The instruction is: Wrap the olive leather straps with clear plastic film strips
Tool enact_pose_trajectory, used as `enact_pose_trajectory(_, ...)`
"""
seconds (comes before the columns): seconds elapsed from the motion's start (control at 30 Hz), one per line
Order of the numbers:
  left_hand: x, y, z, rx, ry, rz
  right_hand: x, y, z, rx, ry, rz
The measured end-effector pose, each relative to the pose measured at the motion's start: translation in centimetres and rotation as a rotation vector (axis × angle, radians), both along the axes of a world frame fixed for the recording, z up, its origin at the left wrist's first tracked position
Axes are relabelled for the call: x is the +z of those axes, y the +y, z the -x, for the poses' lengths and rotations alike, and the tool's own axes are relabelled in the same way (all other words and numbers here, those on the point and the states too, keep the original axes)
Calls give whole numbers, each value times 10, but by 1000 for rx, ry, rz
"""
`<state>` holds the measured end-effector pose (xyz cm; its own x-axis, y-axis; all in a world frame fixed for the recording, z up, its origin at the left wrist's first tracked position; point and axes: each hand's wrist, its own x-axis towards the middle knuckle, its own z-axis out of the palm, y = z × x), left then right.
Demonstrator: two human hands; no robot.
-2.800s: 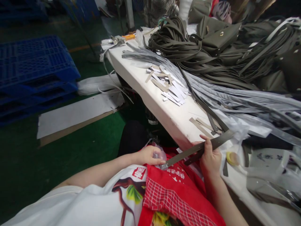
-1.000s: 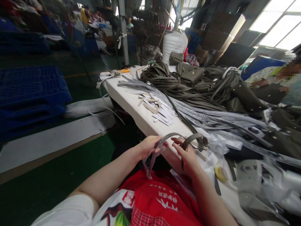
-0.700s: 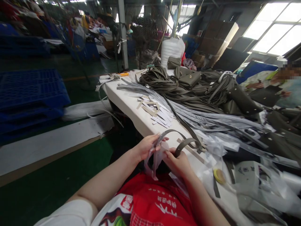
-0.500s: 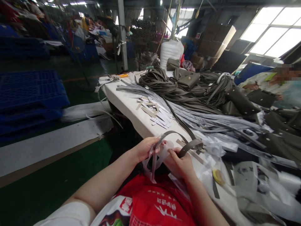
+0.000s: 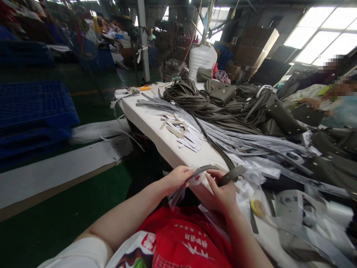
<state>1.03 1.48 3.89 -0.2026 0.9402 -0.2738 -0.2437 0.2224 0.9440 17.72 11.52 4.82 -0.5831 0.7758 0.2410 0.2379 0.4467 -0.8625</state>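
A dark olive-grey strap [image 5: 233, 174] runs from the table edge in a loop through both hands. My left hand [image 5: 180, 179] is closed, pinching the strap together with a clear plastic sleeve [image 5: 176, 197] that hangs below the fingers. My right hand [image 5: 223, 191] is closed round the strap just right of it, thumb and fingertips near the plastic. Between the hands the strap arches up, partly inside the clear film. Beyond them, small white and tan strips [image 5: 186, 134] lie scattered on the white tabletop [image 5: 145, 119].
Bundled dark straps [image 5: 189, 98] and small bags [image 5: 223, 96] are heaped at the back. Long plastic-sleeved strips [image 5: 251, 143] cross the table. A yellow tape roll [image 5: 257, 207] sits at right. A co-worker's hands [image 5: 312, 103] hold a bag. Blue pallets [image 5: 36, 115] stand at left.
The strap section between my hands has gone from a high, narrow loop to a flatter arch. My right hand's fingers have moved up, and the plastic hangs less far down.
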Motion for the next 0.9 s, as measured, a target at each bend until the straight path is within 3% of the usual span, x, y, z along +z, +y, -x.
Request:
enact_pose_trajectory(0.13,8,0,2,-41,37,23,-1,5,-1,84,-134,-10)
enact_pose_trajectory(0.3,7,0,4,-63,33,40,-5,7,-1,111,-102,64)
enact_pose_trajectory(0.47,-3,4,7,-14,8,47,-4,8,-5,16,-81,-33)
enact_pose_trajectory(0.63,1,5,10,22,-16,31,4,9,-14,38,-1,-13)
enact_pose_trajectory(0.7,1,5,11,25,1,25,12,11,-22,-59,50,-10)
enact_pose_trajectory(0.8,-3,3,14,22,-1,24,27,17,-35,-313,169,52)
enact_pose_trajectory(0.9,-10,3,17,15,-13,35,39,22,-42,-469,381,85)
